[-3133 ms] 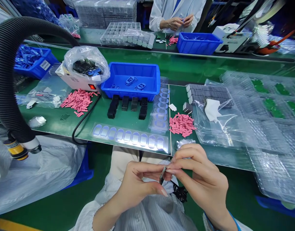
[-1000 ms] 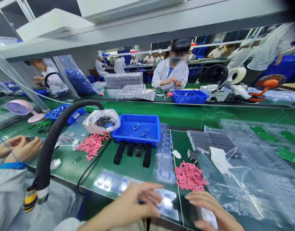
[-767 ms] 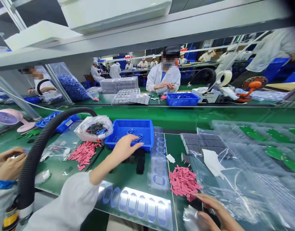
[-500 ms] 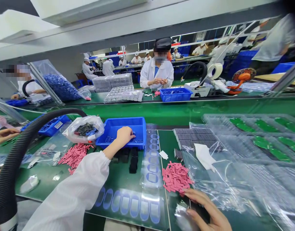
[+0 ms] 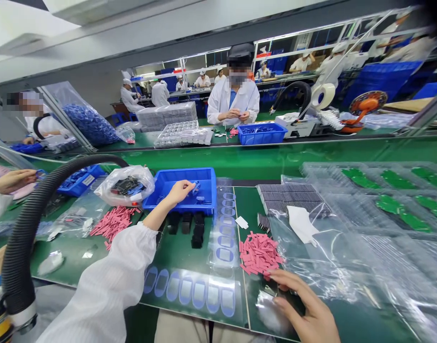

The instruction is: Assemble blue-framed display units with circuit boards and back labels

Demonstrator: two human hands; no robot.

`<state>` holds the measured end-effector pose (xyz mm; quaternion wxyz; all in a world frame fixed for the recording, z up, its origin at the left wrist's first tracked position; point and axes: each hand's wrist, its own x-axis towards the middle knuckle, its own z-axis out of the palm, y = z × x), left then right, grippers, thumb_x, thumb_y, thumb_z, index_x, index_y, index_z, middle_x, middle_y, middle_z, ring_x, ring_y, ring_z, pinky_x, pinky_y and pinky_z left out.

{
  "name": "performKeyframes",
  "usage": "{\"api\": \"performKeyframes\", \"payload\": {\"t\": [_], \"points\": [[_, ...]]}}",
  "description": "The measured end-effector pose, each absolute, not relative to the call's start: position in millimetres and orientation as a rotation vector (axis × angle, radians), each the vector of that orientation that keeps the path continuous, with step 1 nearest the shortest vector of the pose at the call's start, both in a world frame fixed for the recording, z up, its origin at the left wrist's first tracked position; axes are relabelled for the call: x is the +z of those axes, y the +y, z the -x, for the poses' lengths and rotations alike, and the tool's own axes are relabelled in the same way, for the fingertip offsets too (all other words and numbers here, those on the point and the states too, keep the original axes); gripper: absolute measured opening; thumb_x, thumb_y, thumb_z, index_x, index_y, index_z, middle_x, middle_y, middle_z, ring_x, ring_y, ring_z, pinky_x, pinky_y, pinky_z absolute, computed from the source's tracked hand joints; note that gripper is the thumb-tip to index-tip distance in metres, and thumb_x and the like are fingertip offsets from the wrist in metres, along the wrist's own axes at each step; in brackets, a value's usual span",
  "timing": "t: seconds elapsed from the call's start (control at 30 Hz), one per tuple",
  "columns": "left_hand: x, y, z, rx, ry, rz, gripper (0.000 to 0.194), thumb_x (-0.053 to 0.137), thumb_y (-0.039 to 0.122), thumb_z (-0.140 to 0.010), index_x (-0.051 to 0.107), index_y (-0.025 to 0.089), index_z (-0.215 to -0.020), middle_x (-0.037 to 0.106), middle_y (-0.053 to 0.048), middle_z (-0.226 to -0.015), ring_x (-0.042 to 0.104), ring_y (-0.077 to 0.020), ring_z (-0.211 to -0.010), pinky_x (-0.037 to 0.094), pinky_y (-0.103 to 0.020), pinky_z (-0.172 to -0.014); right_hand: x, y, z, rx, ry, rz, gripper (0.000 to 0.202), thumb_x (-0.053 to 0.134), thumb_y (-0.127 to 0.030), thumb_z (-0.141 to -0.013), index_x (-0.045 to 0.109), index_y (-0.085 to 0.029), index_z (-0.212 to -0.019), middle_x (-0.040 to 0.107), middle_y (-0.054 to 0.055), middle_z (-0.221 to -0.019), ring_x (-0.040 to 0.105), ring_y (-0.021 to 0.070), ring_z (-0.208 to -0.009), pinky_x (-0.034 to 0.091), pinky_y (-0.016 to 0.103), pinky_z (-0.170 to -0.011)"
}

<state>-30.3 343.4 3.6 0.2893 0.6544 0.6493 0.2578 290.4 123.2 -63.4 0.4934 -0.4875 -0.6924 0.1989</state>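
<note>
My left hand (image 5: 180, 191) reaches over the blue bin (image 5: 161, 177) and pinches a small blue plastic part (image 5: 196, 186). More blue parts lie on the bin floor. At the lower right, my right hand (image 5: 309, 305) has its thumb and index finger apart and seems to hold nothing. Its index fingertip is at the near edge of a pile of pink strips (image 5: 259, 252). A small clear plastic bag (image 5: 270, 307) lies by the thumb. Between my hands, clear sheets bear rows of oval blue-rimmed films (image 5: 186, 290). Several black pieces (image 5: 197, 231) stand before the bin.
A black flexible hose (image 5: 20, 224) arches across the left side. A bag of dark parts (image 5: 131, 183) and another pink pile (image 5: 113, 224) lie left of the bin. Clear trays with green boards (image 5: 400, 209) fill the right. Co-workers sit opposite and at left.
My left hand has lifted and drawn slightly left inside the bin, bringing up a small blue part. My right hand stays by the pink strips. The view has tilted slightly.
</note>
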Motion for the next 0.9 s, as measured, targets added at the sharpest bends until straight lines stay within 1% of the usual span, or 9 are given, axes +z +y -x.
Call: {"api": "performKeyframes", "payload": {"t": [0.1, 0.33, 0.43, 0.53, 0.57, 0.67, 0.73, 0.83, 0.9], "points": [[2, 343, 31, 0.808, 1.657, -1.652, 0.028, 0.055, 0.033, -0.089, 0.059, 0.015, -0.110, 0.064, -0.007, -0.107, 0.064, -0.0191, -0.088, 0.055, -0.039, -0.075, -66, 124, -291, 0.496, -1.637, 1.173, 0.016, 0.064, -0.034, -0.081, 0.070, -0.024, -0.093, 0.073, 0.004, -0.094, 0.070, 0.0202, -0.084, 0.059, 0.022, -0.062], [12, 335, 29, 1.179, 1.490, -1.411, 0.027, 0.057, 0.030, -0.087, 0.058, 0.016, -0.111, 0.062, -0.008, -0.113, 0.062, -0.0211, -0.095, 0.053, -0.042, -0.080, -66, 125, -293, 0.503, -1.689, 1.181, 0.017, 0.063, -0.032, -0.081, 0.071, -0.022, -0.092, 0.073, 0.007, -0.093, 0.070, 0.0217, -0.083, 0.059, 0.024, -0.060], [21, 307, 19, 1.274, 1.319, -1.289, 0.023, 0.057, 0.031, -0.087, 0.060, 0.014, -0.102, 0.064, -0.007, -0.107, 0.063, -0.0201, -0.093, 0.054, -0.041, -0.079, -64, 123, -290, 0.510, -1.641, 1.201, 0.017, 0.063, -0.032, -0.080, 0.071, -0.021, -0.090, 0.073, 0.008, -0.092, 0.070, 0.0222, -0.083, 0.059, 0.025, -0.060], [28, 259, 5, 1.281, 1.111, -1.168, 0.025, 0.064, 0.040, -0.081, 0.061, 0.015, -0.085, 0.066, -0.005, -0.101, 0.064, -0.0185, -0.095, 0.052, -0.037, -0.086, -66, 121, -290, 0.536, -1.603, 1.213, 0.017, 0.063, -0.032, -0.080, 0.071, -0.021, -0.090, 0.073, 0.008, -0.092, 0.069, 0.0227, -0.085, 0.059, 0.026, -0.061], [29, 242, 1, 1.270, 1.057, -1.127, 0.029, 0.068, 0.042, -0.077, 0.060, 0.016, -0.086, 0.067, -0.004, -0.098, 0.065, -0.0183, -0.094, 0.051, -0.036, -0.088, -69, 121, -291, 0.545, -1.587, 1.214, 0.017, 0.064, -0.031, -0.080, 0.070, -0.021, -0.091, 0.072, 0.008, -0.093, 0.069, 0.0226, -0.084, 0.059, 0.026, -0.062], [26, 194, -12, 1.219, 0.952, -1.030, 0.049, 0.076, 0.040, -0.068, 0.057, 0.022, -0.110, 0.067, -0.003, -0.095, 0.068, -0.0196, -0.090, 0.052, -0.033, -0.082, -80, 121, -295, 0.559, -1.528, 1.225, 0.018, 0.065, -0.032, -0.079, 0.069, -0.020, -0.092, 0.071, 0.010, -0.095, 0.069, 0.0218, -0.080, 0.059, 0.028, -0.064], [20, 167, -19, 1.183, 0.912, -0.998, 0.056, 0.078, 0.035, -0.067, 0.056, 0.023, -0.117, 0.069, -0.004, -0.096, 0.069, -0.0196, -0.091, 0.052, -0.031, -0.081, -83, 120, -297, 0.550, -1.489, 1.245, 0.021, 0.066, -0.034, -0.079, 0.069, -0.019, -0.092, 0.071, 0.010, -0.096, 0.068, 0.0204, -0.075, 0.058, 0.029, -0.065], [12, 134, -30, 1.126, 0.880, -0.976, 0.044, 0.080, 0.029, -0.065, 0.065, 0.018, -0.105, 0.073, -0.007, -0.095, 0.069, -0.0196, -0.092, 0.051, -0.030, -0.085, -73, 113, -291, 0.524, -1.452, 1.266, 0.021, 0.067, -0.033, -0.078, 0.069, -0.019, -0.094, 0.069, 0.009, -0.096, 0.067, 0.0187, -0.073, 0.058, 0.030, -0.065], [10, 115, -36, 1.081, 0.883, -0.984, 0.037, 0.081, 0.024, -0.065, 0.069, 0.018, -0.099, 0.075, -0.008, -0.097, 0.069, -0.0207, -0.093, 0.053, -0.030, -0.085, -55, 105, -280, 0.541, -1.470, 1.208, 0.018, 0.067, -0.031, -0.079, 0.069, -0.020, -0.094, 0.070, 0.009, -0.094, 0.067, 0.0212, -0.078, 0.058, 0.032, -0.067]]}}
